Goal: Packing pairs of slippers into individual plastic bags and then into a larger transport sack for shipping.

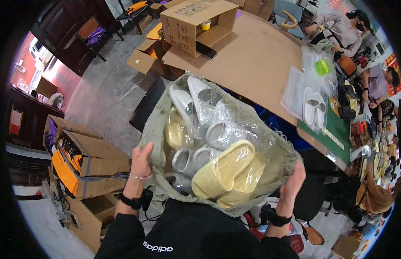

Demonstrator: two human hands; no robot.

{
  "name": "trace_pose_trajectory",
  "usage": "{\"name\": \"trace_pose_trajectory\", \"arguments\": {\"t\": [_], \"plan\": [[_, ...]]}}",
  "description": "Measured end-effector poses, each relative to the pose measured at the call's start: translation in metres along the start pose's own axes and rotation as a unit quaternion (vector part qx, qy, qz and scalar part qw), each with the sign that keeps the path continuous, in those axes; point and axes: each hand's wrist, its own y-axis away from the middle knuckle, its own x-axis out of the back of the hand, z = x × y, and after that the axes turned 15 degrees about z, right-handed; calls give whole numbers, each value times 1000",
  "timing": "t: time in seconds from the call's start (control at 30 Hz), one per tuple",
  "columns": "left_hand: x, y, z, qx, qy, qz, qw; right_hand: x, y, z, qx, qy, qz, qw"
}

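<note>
Dozens of bagged slippers seen in big woven sack [154,129], held up over cardboard-covered table [261,60]. Sack mouth spread wide, gripped at left rim by left hand [141,160], at right rim by right hand [294,179]. Sack looks nearly full; one white pair [314,107] left out on table. Yellow pair [228,172] sat on top, nearest camera.
</note>
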Motion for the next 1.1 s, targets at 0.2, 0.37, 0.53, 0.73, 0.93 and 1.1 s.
{"name": "trace_pose_trajectory", "arguments": {"t": [0.2,0.37,0.53,0.73,0.93,1.1], "plan": [[35,-46,-20,17,-97,37,994,9,-24,32,70,77,67,992],[49,-150,-37,-97,-433,20,896,17,-14,50,43,33,68,996],[-1,-296,-58,-324,-569,89,751,4,11,47,96,176,122,972],[-71,-361,-110,-124,-670,-13,732,29,25,71,180,317,157,918],[-84,-386,-148,-346,-430,102,828,26,32,93,104,374,171,906],[-135,-316,-73,-407,-348,-43,843,62,32,139,26,260,205,943]]}}
